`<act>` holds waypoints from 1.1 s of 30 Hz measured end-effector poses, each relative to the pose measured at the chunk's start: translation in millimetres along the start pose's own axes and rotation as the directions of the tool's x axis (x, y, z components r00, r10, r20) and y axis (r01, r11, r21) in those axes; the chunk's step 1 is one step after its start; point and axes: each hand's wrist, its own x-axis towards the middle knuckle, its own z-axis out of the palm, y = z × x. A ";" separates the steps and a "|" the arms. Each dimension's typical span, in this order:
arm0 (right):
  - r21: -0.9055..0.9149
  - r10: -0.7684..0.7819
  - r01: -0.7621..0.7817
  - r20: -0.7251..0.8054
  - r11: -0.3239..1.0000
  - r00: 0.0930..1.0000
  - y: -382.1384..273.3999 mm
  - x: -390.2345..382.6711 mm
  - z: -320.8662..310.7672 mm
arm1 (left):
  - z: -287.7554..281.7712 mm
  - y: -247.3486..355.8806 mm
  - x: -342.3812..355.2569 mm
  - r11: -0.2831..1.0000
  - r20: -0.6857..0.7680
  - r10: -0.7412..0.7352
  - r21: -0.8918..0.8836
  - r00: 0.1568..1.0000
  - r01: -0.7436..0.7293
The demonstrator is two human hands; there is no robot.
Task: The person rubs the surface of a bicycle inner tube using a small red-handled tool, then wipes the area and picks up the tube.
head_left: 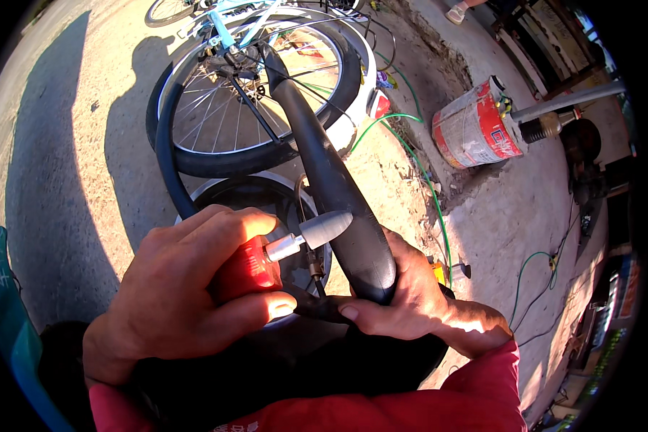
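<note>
My left hand (pixel 187 281) is closed around a red rotary grinder (pixel 248 272). A silver chuck and a grey tapered grinding tip (pixel 326 229) stick out from it to the right. The tip lies over a black inner tube (pixel 331 183); whether it touches the rubber I cannot tell. My right hand (pixel 410 288) grips the rounded near bend of this tube, thumb in front and fingers behind. The tube looks swollen here and runs up to a bicycle wheel (pixel 227 162). A thin stem with a brown metal fitting (pixel 315 268) shows between my hands.
A light blue bicycle frame (pixel 222 30) lies with the wheel on the ground ahead. Under the tube is a round, pale-rimmed basin (pixel 270 175). A green hose (pixel 428 189) crosses the concrete. At right stands a red and white bucket (pixel 475 129); a person's foot (pixel 455 14) shows beyond.
</note>
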 end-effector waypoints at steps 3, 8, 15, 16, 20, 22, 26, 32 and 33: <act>0.073 -0.066 0.066 -0.007 0.995 0.998 2.4 -0.6 -2.9 | -2.1 1.6 -0.5 1.000 0.044 -0.025 0.019 0.999 0.024; 0.170 -0.063 0.059 0.017 0.984 0.998 6.2 -0.9 -7.0 | -2.2 1.7 -2.2 0.999 0.057 -0.041 0.033 0.997 0.039; 0.182 -0.035 0.028 0.036 0.983 0.999 3.3 -1.1 -7.3 | 2.7 3.9 -1.8 0.999 0.076 -0.035 0.018 0.997 0.034; 0.178 -0.042 0.034 0.043 0.983 0.998 3.1 -1.2 -8.0 | 2.6 4.3 -1.1 0.999 0.078 -0.034 0.015 0.996 0.033; 0.146 -0.063 0.058 0.031 0.988 0.998 4.9 -0.5 -6.3 | 2.7 2.8 -0.6 1.000 0.105 0.019 0.007 0.994 -0.020; 0.109 -0.061 0.057 0.042 0.992 0.997 4.1 0.1 -7.5 | 2.1 -0.7 -0.9 0.998 0.085 -0.047 0.044 0.995 0.043; 0.061 0.002 -0.002 0.000 0.998 1.000 -3.0 -1.3 -1.1 | 0.2 10.1 -3.4 0.999 0.137 -0.023 0.043 0.990 0.017; -0.114 -0.030 0.028 -0.010 0.993 0.999 -3.4 -1.5 0.5 | -2.2 4.9 -4.3 0.990 0.107 -0.104 0.105 0.989 0.093; -0.117 -0.022 0.020 -0.017 0.993 1.000 -3.6 -1.8 -0.1 | -1.6 3.8 -2.7 0.991 0.121 -0.097 0.105 0.988 0.084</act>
